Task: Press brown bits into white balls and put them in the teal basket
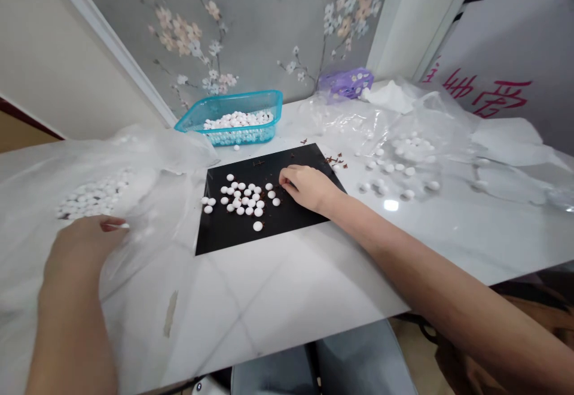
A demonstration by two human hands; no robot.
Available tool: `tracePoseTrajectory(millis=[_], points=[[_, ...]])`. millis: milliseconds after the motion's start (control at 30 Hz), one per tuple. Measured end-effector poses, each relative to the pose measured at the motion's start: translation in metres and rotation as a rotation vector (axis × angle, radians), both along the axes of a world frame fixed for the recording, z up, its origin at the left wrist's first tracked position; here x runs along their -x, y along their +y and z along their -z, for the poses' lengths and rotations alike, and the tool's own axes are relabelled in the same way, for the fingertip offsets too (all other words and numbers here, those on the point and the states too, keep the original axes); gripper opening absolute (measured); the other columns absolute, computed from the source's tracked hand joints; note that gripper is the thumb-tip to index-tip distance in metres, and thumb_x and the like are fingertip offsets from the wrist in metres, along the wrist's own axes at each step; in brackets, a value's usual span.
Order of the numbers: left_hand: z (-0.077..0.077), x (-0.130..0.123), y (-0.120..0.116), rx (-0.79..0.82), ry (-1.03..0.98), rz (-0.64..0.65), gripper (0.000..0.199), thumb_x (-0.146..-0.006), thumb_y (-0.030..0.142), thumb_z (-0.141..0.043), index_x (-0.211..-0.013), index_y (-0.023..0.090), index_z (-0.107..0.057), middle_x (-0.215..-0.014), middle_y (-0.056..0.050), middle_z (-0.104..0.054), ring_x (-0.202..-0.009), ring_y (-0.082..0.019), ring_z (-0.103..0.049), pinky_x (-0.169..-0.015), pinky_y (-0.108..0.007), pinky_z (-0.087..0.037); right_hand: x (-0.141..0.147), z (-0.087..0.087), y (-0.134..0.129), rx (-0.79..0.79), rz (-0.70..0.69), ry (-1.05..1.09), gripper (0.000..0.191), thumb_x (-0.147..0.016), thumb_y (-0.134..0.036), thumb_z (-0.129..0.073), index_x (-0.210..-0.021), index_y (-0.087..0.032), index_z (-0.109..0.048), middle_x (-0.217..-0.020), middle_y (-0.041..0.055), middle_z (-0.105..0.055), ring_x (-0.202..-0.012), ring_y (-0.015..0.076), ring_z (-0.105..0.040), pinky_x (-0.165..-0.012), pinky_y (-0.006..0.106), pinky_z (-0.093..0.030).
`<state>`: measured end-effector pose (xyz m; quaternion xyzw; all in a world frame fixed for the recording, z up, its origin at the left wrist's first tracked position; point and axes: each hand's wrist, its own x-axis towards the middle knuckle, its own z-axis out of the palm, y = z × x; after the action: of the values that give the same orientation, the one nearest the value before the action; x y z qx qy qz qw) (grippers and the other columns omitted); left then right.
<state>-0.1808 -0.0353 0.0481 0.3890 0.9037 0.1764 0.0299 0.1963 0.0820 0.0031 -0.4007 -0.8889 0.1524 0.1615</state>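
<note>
Over a clear plastic bag at the left, my left hand [87, 239] pinches a small white round piece [125, 226] at its fingertips. Several more white pieces [96, 195] lie in that bag, just beyond the hand. My right hand [307, 186] rests above a black mat [296, 219], its fingers closed together. What those fingers hold, if anything, is hidden. Left of them, a loose cluster of white button-like pieces [244, 195] is spread on the mat, with small brown bits among them. A few white pieces [208, 202] sit at the mat's left edge.
A blue plastic basket [226, 102] full of white pieces stands behind the mat. Brown bits [335, 160] lie beyond the mat's right corner. At right are scattered white pieces [399, 168] and clear plastic bags [350, 123]. A purple bag [345, 84] leans near the wall.
</note>
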Motion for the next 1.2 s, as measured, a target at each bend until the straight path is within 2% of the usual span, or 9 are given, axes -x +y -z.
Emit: tracePoseTrajectory(millis=[100,167,300,400,500,667,800,1033,1200], points=[[-0.016,-0.027,-0.001,0.227,0.116,-0.15,0.018,-0.046,0.033,-0.072,-0.057,0.023,-0.062,-0.048,0.002,-0.048,-0.049,-0.014,-0.037,-0.052,-0.026,-0.028,-0.001,0.001,0.0,-0.004,-0.016,0.062,0.025,-0.085,-0.008,-0.04,-0.099,-0.018,-0.059,-0.098,0.0057,-0.061,-0.084,0.0163,-0.057,-0.067,0.026,-0.038],[-0.022,-0.042,0.0,0.258,0.193,-0.161,0.025,-0.051,0.041,-0.07,-0.066,0.023,-0.064,-0.056,0.001,-0.05,-0.049,-0.014,-0.035,-0.052,-0.027,-0.029,0.0,0.001,0.0,-0.004,-0.022,0.149,0.025,-0.086,-0.008,-0.039,-0.096,-0.017,-0.06,-0.098,0.006,-0.06,-0.083,0.0156,-0.057,-0.069,0.026,-0.04],[-0.017,-0.07,0.007,-0.055,0.173,-0.026,0.03,-0.064,0.046,-0.065,-0.083,0.022,-0.064,-0.064,0.001,-0.056,-0.06,-0.017,-0.049,-0.06,-0.03,-0.039,0.005,-0.001,0.0,0.119,0.02,0.468,0.021,-0.082,-0.006,-0.044,-0.085,-0.014,-0.062,-0.092,0.0047,-0.06,-0.075,0.0112,-0.056,-0.067,0.023,-0.043],[-0.004,-0.098,0.016,-0.37,-0.161,0.204,0.03,-0.067,0.041,-0.067,-0.087,0.02,-0.063,-0.08,0.0,-0.063,-0.074,-0.017,-0.059,-0.071,-0.029,-0.045,0.009,-0.005,-0.001,0.354,0.096,0.641,0.015,-0.078,-0.008,-0.05,-0.085,-0.013,-0.062,-0.085,0.0022,-0.062,-0.056,0.0063,-0.05,-0.057,0.021,-0.043],[0.01,-0.128,0.022,-0.407,-0.4,0.332,0.032,-0.066,0.041,-0.07,-0.085,0.018,-0.062,-0.084,-0.003,-0.065,-0.069,-0.015,-0.06,-0.067,-0.027,-0.047,0.01,-0.004,-0.001,0.488,0.137,0.697,0.014,-0.071,-0.01,-0.059,-0.085,-0.012,-0.061,-0.081,0.0008,-0.062,-0.046,0.0033,-0.042,-0.049,0.02,-0.041],[0.029,-0.154,0.023,-0.367,-0.569,0.445,0.033,-0.067,0.043,-0.069,-0.087,0.017,-0.064,-0.079,-0.003,-0.066,-0.064,-0.012,-0.059,-0.061,-0.024,-0.048,0.004,0.006,0.008,0.296,0.185,0.581,0.015,-0.066,-0.005,-0.055,-0.077,-0.013,-0.062,-0.079,0.0008,-0.061,-0.053,0.0053,-0.046,-0.055,0.02,-0.042],[0.031,-0.16,0.022,-0.361,-0.608,0.453,0.033,-0.067,0.043,-0.07,-0.087,0.017,-0.064,-0.078,-0.003,-0.066,-0.065,-0.012,-0.059,-0.06,-0.022,-0.048,-0.005,0.004,0.015,0.194,0.175,0.441,0.022,-0.062,-0.002,-0.05,-0.075,-0.013,-0.064,-0.074,0.0008,-0.062,-0.054,0.007,-0.048,-0.057,0.02,-0.042],[0.025,-0.161,0.023,-0.381,-0.682,0.423,0.035,-0.066,0.042,-0.07,-0.089,0.016,-0.065,-0.085,-0.005,-0.069,-0.065,-0.011,-0.058,-0.057,-0.021,-0.046,-0.015,-0.004,0.016,0.256,-0.022,0.225,0.019,-0.061,-0.005,-0.058,-0.075,-0.015,-0.068,-0.071,-0.0003,-0.063,-0.055,0.0079,-0.052,-0.057,0.019,-0.041],[0.028,-0.161,0.023,-0.367,-0.699,0.436,0.037,-0.066,0.043,-0.07,-0.091,0.016,-0.065,-0.088,-0.007,-0.069,-0.069,-0.014,-0.06,-0.058,-0.023,-0.048,-0.008,-0.002,0.015,0.254,-0.049,0.211,0.014,-0.068,-0.006,-0.058,-0.07,-0.015,-0.068,-0.071,0.0006,-0.066,-0.064,0.0097,-0.057,-0.062,0.02,-0.043]])
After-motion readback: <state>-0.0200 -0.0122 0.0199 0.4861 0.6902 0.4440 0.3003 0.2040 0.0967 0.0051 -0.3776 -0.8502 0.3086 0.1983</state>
